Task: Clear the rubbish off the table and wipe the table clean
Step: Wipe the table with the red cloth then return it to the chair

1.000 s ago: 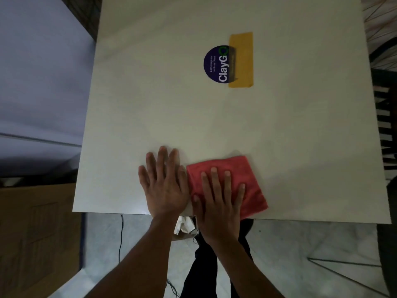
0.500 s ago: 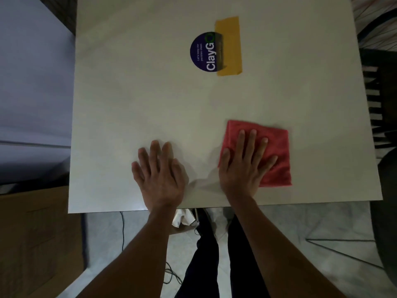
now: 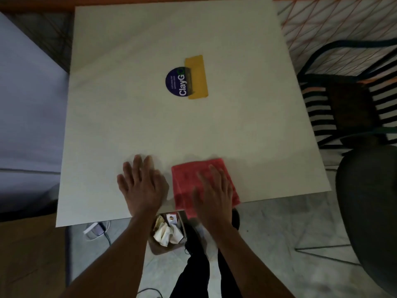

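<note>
on the table (image 3: 150,125), right hand (image 3: 216,195) presses cloth (image 3: 184,183).

From my remote seat I can read one word: "ClayG", in large white letters on a round dark-blue sticker (image 3: 177,81) stuck to the white table (image 3: 120,117), a little toward twelve o'clock from the table's middle. The word runs sideways, reading toward twelve o'clock. A strip of yellow tape (image 3: 197,77) at the sticker's three o'clock side covers whatever follows the "G". Two lines of smaller pale print sit at the word's nine o'clock side, too small to read.
</note>
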Motion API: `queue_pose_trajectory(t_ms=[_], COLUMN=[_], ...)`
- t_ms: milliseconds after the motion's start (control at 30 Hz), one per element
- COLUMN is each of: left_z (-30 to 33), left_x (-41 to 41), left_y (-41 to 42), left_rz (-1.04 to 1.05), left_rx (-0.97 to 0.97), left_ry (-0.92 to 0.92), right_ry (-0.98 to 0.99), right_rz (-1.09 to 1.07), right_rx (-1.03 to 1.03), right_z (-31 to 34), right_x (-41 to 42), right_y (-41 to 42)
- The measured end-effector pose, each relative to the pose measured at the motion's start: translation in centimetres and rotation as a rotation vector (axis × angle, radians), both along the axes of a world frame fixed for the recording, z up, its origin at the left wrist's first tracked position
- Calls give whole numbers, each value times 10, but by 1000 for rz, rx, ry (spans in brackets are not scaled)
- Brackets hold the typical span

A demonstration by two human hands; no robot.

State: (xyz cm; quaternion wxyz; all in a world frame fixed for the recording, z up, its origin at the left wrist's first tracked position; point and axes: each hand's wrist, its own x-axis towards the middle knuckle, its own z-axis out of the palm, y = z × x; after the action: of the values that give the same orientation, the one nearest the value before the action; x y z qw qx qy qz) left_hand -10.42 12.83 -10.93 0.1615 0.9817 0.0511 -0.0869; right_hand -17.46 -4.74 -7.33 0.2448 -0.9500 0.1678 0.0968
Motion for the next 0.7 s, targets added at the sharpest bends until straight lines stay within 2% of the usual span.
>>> queue_pose_trajectory(t_ms=[167, 267, 333, 467, 700], left_z=[17, 33, 39, 56, 66], left_x=[-2, -12, -18, -36, -67], left_y=[-25, -54, -71, -91, -86], left_rz=[-104, -156, -160, -165, -94], left_rx=[-25, -95, -150, -190, -195], left_ry=[55, 75, 159, 285, 295], right_ry=[88, 164, 193, 233, 175], right_rz=[-150, -288, -380, -333, -231], right_rx=[59, 255, 379, 414, 514], right_z=[25, 32, 33, 42, 66], right_x=[22, 36, 40, 26, -1], right_y=[-42, -54, -57, -60, -81])
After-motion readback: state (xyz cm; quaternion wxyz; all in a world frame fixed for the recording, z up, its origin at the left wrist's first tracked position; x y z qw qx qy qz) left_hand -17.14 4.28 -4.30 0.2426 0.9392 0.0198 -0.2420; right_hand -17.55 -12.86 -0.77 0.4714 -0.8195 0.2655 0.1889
